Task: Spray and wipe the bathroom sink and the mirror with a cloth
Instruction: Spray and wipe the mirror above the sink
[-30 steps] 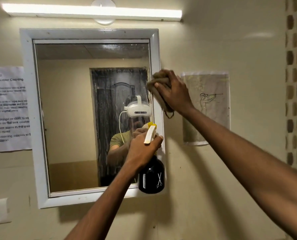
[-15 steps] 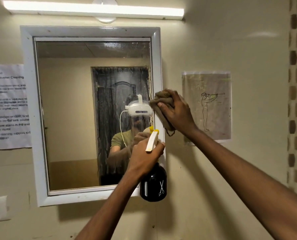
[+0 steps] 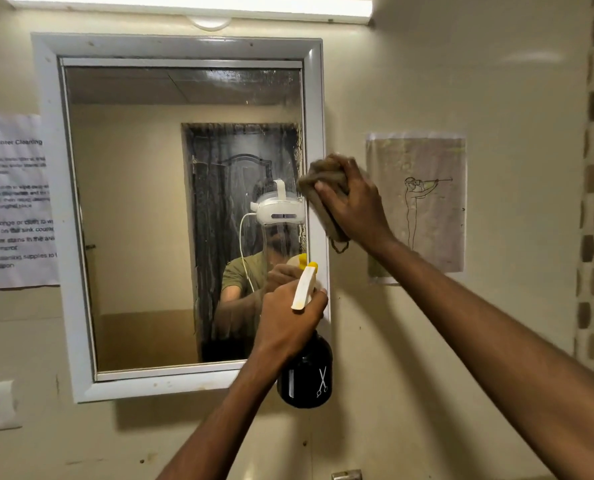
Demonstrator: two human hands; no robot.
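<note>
Right hand (image 3: 354, 206) gripping a brown cloth (image 3: 323, 188) pressed on the white-framed mirror's (image 3: 132, 202) right edge, left hand (image 3: 288, 323) wrapped around a black spray bottle (image 3: 306, 375) just below, near the frame's lower right corner

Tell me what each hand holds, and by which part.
Left hand grips the spray bottle at its neck, below the trigger head. Right hand holds the bunched cloth against the mirror frame.

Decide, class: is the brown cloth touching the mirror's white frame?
Touching. The head view shows the right hand pressing the cloth flat over the right side of the mirror frame, with no gap visible.
</note>
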